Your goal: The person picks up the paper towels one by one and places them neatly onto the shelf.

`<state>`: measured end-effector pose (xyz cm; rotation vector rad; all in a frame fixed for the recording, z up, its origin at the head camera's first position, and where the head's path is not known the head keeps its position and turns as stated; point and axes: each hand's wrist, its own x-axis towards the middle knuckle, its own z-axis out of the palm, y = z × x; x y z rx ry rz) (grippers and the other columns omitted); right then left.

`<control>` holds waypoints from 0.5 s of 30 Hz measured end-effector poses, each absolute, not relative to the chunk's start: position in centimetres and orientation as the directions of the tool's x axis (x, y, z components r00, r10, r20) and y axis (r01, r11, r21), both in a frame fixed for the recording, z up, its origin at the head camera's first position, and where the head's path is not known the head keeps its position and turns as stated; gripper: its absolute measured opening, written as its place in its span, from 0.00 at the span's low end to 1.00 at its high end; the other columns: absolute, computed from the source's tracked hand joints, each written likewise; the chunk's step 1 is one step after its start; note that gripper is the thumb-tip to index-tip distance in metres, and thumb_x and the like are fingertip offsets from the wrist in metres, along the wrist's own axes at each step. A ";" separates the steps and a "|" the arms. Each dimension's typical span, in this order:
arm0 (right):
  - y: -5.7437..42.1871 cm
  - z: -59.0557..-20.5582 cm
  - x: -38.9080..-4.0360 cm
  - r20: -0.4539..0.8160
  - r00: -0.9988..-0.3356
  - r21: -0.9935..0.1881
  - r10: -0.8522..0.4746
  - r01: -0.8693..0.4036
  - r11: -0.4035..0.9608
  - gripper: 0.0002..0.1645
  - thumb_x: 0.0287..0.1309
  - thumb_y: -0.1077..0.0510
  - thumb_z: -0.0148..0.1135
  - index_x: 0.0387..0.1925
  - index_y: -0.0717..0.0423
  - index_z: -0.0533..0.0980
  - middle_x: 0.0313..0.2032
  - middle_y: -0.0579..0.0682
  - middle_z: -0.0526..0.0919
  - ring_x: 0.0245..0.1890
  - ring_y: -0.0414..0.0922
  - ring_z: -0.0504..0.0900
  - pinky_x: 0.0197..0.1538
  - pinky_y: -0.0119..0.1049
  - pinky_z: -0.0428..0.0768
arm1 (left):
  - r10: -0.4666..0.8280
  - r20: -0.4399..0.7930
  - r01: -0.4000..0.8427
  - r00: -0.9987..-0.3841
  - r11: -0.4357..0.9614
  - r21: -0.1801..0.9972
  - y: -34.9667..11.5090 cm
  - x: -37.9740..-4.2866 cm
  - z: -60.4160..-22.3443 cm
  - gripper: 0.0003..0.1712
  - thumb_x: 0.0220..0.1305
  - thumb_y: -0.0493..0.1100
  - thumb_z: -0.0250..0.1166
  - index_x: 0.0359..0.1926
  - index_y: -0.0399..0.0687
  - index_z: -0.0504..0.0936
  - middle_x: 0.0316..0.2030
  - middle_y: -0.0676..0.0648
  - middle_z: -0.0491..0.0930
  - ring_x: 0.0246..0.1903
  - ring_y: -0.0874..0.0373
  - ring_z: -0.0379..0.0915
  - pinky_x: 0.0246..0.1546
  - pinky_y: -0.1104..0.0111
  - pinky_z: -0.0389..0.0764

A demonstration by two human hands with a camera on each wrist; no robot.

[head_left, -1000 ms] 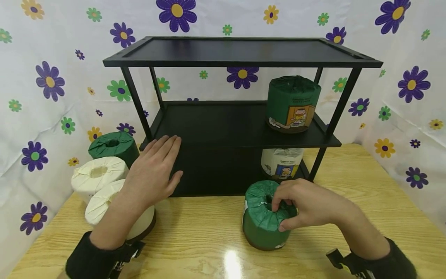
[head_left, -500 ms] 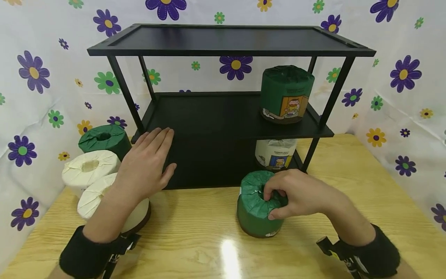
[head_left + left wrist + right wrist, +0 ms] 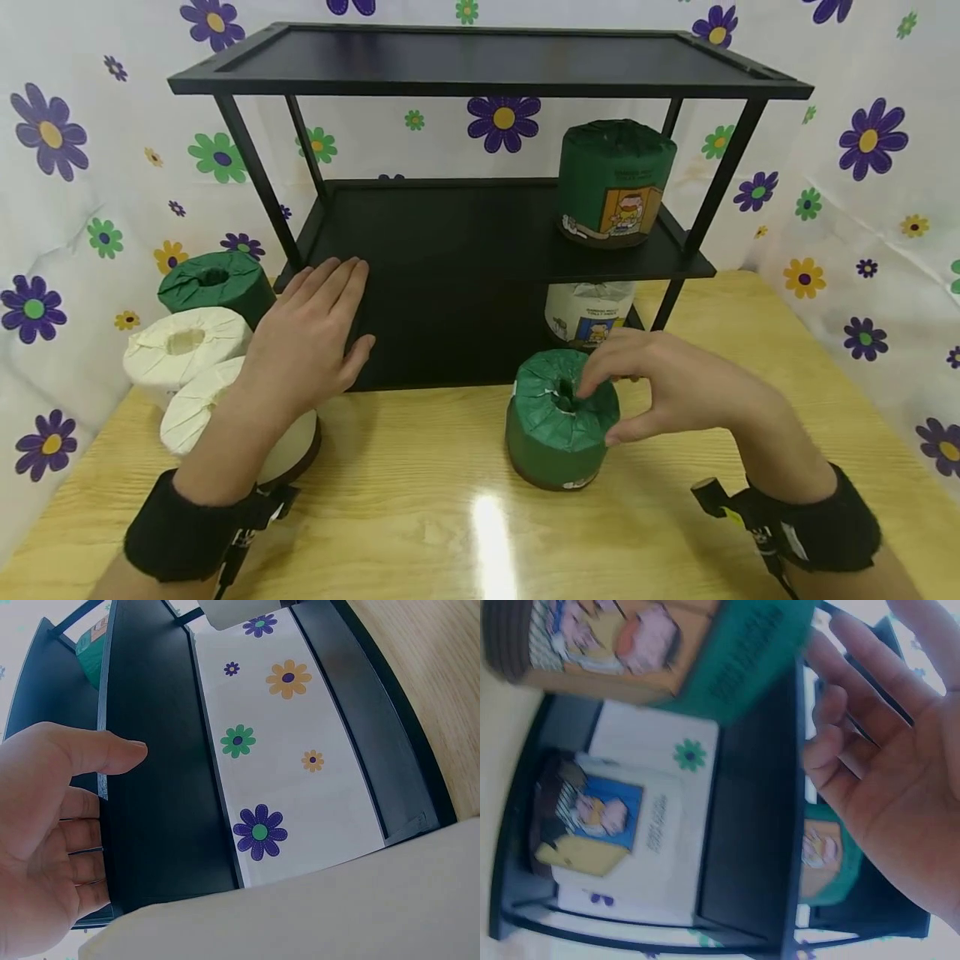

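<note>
A green-wrapped toilet roll [image 3: 561, 425] stands upright on the table before the rack. My right hand [image 3: 686, 383] is at its right side, index fingertip over the roll's central hole and thumb apart from the wrapper. In the right wrist view, that roll [image 3: 675, 652] appears beside my loosely bent fingers. My left hand [image 3: 303, 333] rests its straight fingers at the front left of the rack's middle shelf [image 3: 450, 242]. Beneath that forearm are two white toilet rolls, a front one [image 3: 191, 408] and another [image 3: 186, 346], with a green roll [image 3: 216, 283] behind.
The black rack [image 3: 487, 62] has three levels. At the right end, a green toilet roll [image 3: 617, 183] stands on the middle shelf and a white one [image 3: 588, 312] on the bottom level. A flowered cloth [image 3: 810, 208] hangs behind the wooden table [image 3: 405, 500].
My right hand has loosened from the green toilet roll and drawn slightly right, its thumb now off the wrapper. The left hand keeps its place on the shelf. The head view has tilted down.
</note>
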<state>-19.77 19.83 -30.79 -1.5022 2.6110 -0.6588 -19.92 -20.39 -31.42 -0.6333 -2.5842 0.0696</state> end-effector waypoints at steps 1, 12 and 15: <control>20.1 -30.8 -19.6 0.150 -0.517 -0.373 -0.843 -0.819 0.436 0.20 0.48 0.50 0.79 0.45 0.42 0.82 0.47 0.35 0.83 0.49 0.37 0.74 0.49 0.38 0.81 | 0.455 0.433 0.430 -0.778 0.888 -0.162 -20.4 -19.8 -31.6 0.45 0.59 0.49 0.69 0.70 0.30 0.64 0.68 0.32 0.68 0.68 0.36 0.63 0.70 0.44 0.65; 20.1 -31.4 -19.7 0.087 -0.517 -0.335 -0.851 -0.820 0.464 0.31 0.45 0.75 0.67 0.45 0.40 0.82 0.52 0.37 0.82 0.58 0.45 0.71 0.62 0.52 0.74 | 0.481 0.478 0.453 -0.735 0.873 -0.182 -20.5 -19.7 -32.0 0.44 0.57 0.48 0.70 0.69 0.29 0.67 0.66 0.31 0.70 0.67 0.36 0.66 0.68 0.44 0.67; 19.9 -31.6 -20.3 0.072 -0.516 -0.333 -0.853 -0.819 0.467 0.29 0.45 0.72 0.72 0.45 0.38 0.82 0.54 0.40 0.79 0.60 0.48 0.69 0.61 0.53 0.75 | 0.470 0.464 0.440 -0.751 0.880 -0.180 -20.6 -19.8 -31.6 0.44 0.58 0.49 0.69 0.69 0.30 0.66 0.67 0.32 0.69 0.67 0.36 0.65 0.69 0.44 0.66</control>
